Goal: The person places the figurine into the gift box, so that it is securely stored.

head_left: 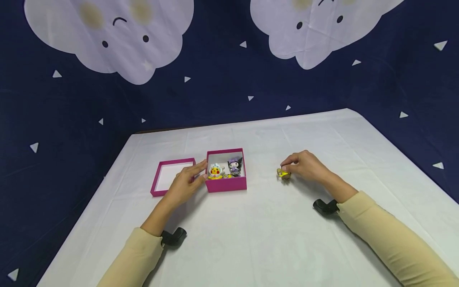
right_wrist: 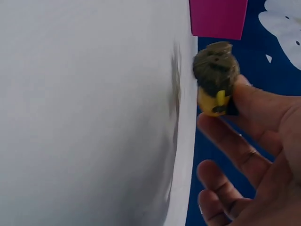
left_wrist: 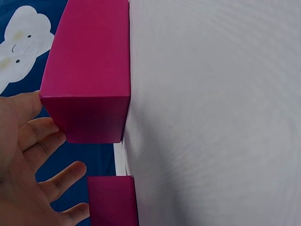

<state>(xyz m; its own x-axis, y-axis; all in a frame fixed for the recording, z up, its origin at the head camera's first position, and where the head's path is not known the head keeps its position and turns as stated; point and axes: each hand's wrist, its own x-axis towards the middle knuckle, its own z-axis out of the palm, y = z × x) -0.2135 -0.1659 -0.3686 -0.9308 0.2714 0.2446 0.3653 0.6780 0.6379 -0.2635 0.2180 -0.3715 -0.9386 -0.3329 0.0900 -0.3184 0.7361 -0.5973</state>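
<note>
One small figurine [head_left: 283, 174], yellow and olive-brown, is pinched between the thumb and fingers of the right hand [head_left: 305, 164]; that grip is grasping it. The right wrist view shows a rounded brown part and a smooth yellow part with a small bright yellow nub, the finer detail soft. It sits right of the uncovered box [head_left: 226, 184], well apart from it, low over the surface [head_left: 272, 231]; whether it touches down I cannot tell.

The left hand [head_left: 184, 183] has a released grip, its fingers spread and their tips touching the left side of the magenta box. Inside stand a yellow figure [head_left: 215, 171] with red cheeks and a pale hood, on the left, and a purple and white figure [head_left: 234, 165] with black ears, on the right, with a small yellow piece [head_left: 227, 175] between them. Left of the box lies the magenta-rimmed lid [head_left: 157, 178], its white inside facing up.

White cloth with faint creases covers the surface. On the far side hangs a navy backdrop [head_left: 218, 52] printed with large white clouds and small pale triangles.
</note>
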